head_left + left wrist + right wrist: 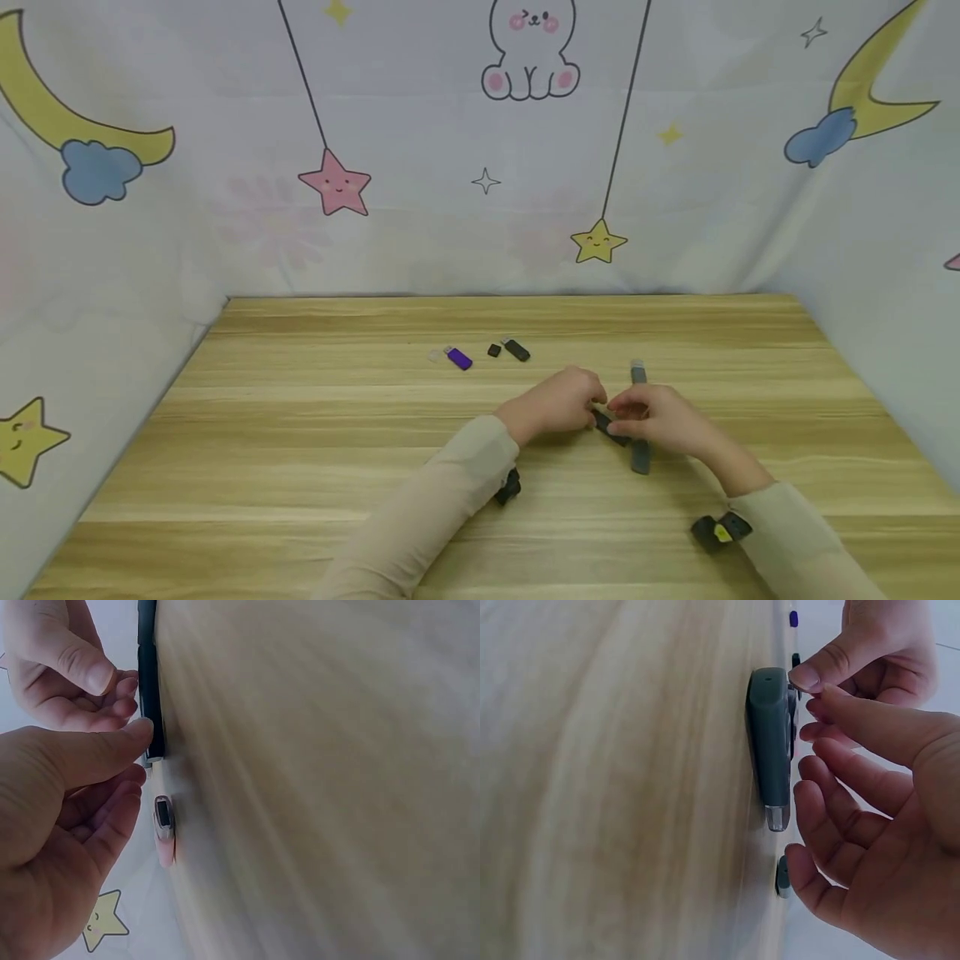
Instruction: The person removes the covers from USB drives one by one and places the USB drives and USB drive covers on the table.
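My left hand [558, 404] pinches one end of a slim black stick [609, 427], shaped like a USB stick, low over the wooden table. In the left wrist view the thumb lies along the black stick [150, 682]. The right hand [663, 421] reaches in from the other side. Its thumb and bent fingers are loosely spread, with the thumb tip right by the left thumb. Beneath it lies a grey-green USB stick [769, 742] with a silvery tip. Beyond the right fingers sits another grey-green piece [638, 371] with a pale end.
Farther back lie a purple USB stick [459, 358] with a clear cap [435, 356], and a black USB stick [517, 349] beside a small black cap [494, 350]. A patterned white cloth [420, 242] closes off the table's back and sides.
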`<state>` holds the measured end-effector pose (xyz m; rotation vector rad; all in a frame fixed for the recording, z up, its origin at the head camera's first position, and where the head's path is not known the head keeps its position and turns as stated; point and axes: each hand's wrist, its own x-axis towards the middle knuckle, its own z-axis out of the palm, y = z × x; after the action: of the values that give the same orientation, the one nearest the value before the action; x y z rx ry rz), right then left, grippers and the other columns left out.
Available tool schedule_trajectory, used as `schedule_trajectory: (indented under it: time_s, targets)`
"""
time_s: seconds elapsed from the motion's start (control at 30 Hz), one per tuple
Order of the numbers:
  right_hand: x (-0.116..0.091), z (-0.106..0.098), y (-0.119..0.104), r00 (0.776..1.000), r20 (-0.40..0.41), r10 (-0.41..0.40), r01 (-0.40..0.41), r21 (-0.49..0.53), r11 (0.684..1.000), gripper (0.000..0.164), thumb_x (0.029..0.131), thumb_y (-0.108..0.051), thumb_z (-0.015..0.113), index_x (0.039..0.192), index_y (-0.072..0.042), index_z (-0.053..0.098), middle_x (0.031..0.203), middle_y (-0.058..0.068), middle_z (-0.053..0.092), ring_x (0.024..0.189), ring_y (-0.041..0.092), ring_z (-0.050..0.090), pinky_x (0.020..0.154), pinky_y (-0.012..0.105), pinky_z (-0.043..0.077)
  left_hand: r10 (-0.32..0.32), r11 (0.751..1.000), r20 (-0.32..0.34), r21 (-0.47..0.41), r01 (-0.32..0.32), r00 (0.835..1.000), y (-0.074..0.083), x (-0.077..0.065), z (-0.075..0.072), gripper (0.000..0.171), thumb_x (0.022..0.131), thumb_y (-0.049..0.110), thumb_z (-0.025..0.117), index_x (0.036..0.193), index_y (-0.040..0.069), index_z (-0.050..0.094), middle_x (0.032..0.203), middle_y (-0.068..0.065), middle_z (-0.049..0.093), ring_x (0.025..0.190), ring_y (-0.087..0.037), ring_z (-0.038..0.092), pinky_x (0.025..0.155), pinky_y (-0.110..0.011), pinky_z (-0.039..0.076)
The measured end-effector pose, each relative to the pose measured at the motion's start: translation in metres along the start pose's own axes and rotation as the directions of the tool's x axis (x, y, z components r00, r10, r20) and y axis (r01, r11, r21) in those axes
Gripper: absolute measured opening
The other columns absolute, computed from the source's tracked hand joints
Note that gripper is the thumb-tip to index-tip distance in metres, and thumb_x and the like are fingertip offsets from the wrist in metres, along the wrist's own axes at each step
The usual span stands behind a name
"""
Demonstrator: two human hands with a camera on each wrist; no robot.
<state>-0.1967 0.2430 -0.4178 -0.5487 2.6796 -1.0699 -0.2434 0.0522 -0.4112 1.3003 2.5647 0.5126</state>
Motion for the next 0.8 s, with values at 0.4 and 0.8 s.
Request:
schedule_trajectory:
  time_s: [0.4, 0.8]
  targets:
    - [0.0081, 0.0020, -0.0002, 0.996, 0.090, 0.015, -0.012, -0.034, 0.999, 0.028, 0.079, -0.021, 0.080, 0.097, -0.001, 0.070, 0.087, 0.002, 0.069, 0.078, 0.011, 0.060, 0.069, 0.026, 0.049, -0.023, 0.999, 0.042, 0.044, 0.021, 0.999, 0.0022, 0.0044, 0.0012, 0.022, 0.082, 0.005, 0.074, 0.104, 0.006, 0.074, 0.102, -0.003, 0.070, 0.091, -0.011, 0.062, 0.081, -0.017, 0.047]
    - [0.0097, 0.0014, -0.0036, 0.992, 0.121, 0.026, -0.025, -0.014, 1.000, 0.023, 0.079, -0.010, 0.078, 0.097, 0.002, 0.069, 0.085, 0.002, 0.067, 0.076, 0.012, 0.059, 0.066, 0.025, 0.049, -0.004, 1.000, 0.064, 0.025, 0.002, 0.998, 0.0008, 0.0052, 0.0007, 0.018, 0.082, 0.007, 0.075, 0.100, 0.007, 0.075, 0.095, 0.001, 0.069, 0.082, -0.007, 0.058, 0.076, -0.015, 0.045]
